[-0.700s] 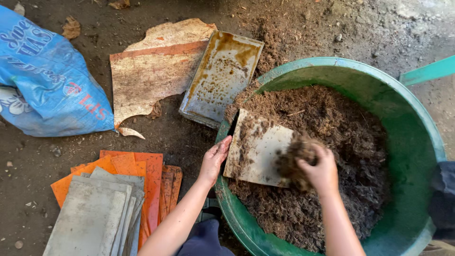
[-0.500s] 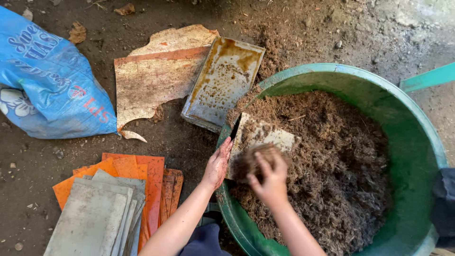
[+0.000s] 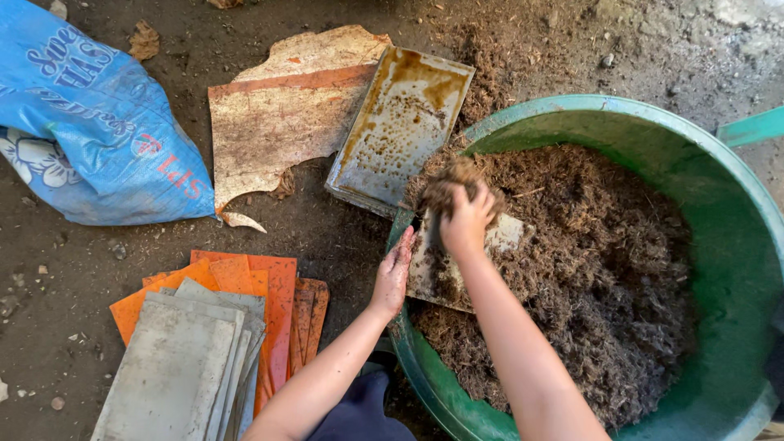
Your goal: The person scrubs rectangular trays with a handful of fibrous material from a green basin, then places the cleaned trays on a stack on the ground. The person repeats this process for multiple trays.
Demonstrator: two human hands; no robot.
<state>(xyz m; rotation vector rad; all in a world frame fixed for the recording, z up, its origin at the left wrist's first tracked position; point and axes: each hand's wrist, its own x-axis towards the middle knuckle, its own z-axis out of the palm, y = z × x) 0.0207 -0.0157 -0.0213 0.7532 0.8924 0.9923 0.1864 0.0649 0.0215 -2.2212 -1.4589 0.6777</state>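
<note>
A big green tub on the ground is filled with brown fibrous compost. Inside it, at the left rim, a flat grey tray lies tilted on the compost. My left hand grips that tray's left edge at the tub's rim. My right hand is over the tray's far end, closed on a clump of compost that spills past the fingers. My right forearm crosses the tub's near side.
A rusty metal tray lies on the dirt just beyond the tub, overlapping a torn brown board. A blue printed sack lies at far left. Stacked grey slabs rest on orange sheets at near left.
My right hand has carried a clump of compost from the middle of the tub leftward and farther away, over the tray's far end. My left hand has stayed on the tray's edge.
</note>
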